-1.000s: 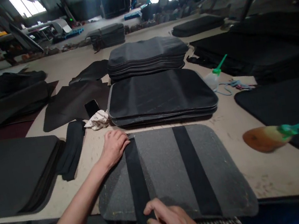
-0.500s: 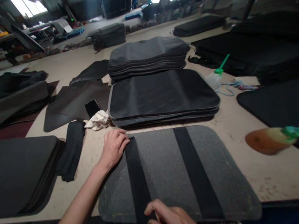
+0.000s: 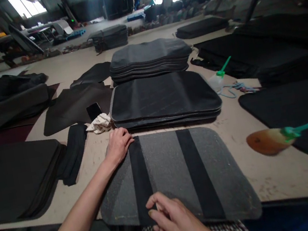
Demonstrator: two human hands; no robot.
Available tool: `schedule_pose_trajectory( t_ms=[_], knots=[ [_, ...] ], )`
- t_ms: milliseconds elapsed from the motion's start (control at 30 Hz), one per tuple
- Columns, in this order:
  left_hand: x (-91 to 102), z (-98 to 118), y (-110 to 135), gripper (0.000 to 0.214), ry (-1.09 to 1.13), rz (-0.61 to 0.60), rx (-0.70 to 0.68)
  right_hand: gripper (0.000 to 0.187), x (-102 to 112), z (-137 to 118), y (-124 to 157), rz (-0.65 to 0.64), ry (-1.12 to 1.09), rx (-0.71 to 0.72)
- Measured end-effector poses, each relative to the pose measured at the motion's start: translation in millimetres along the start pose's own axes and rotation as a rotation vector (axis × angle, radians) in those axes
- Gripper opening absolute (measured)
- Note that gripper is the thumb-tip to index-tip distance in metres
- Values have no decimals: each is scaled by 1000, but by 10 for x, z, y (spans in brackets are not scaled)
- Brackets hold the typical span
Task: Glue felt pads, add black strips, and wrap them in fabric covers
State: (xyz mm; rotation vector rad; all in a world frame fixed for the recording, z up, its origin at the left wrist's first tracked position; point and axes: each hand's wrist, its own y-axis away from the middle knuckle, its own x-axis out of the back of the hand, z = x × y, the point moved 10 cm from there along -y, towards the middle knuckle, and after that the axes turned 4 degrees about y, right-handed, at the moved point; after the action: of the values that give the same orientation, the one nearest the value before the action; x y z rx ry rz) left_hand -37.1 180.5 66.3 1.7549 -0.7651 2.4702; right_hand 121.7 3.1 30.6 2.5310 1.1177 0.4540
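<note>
A grey felt panel with two black strips lies at the table's near edge. My left hand rests at the far end of the left black strip, fingers curled and pressing it down. At the strip's near end my right hand presses it with bent fingers. The second black strip lies untouched to the right.
Two stacks of black padded panels lie just beyond the grey panel. A phone and a white rag sit at the left of them. Glue bottles with green nozzles lie at the right. More black pieces surround the work area.
My left hand slid slightly farther along the strip's far end. The view shifted a little; my right hand stays on the strip's near end.
</note>
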Motion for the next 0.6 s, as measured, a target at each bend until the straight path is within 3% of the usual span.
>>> schedule_pose_trajectory(
  t_ms=[267, 600],
  knots=[
    [-16, -2, 7, 20, -13, 9, -46, 19, -38, -20, -41, 26, -50, -2],
    [-103, 71, 11, 23, -35, -100, -36, 27, -94, 72, -57, 21, -55, -37]
  ],
)
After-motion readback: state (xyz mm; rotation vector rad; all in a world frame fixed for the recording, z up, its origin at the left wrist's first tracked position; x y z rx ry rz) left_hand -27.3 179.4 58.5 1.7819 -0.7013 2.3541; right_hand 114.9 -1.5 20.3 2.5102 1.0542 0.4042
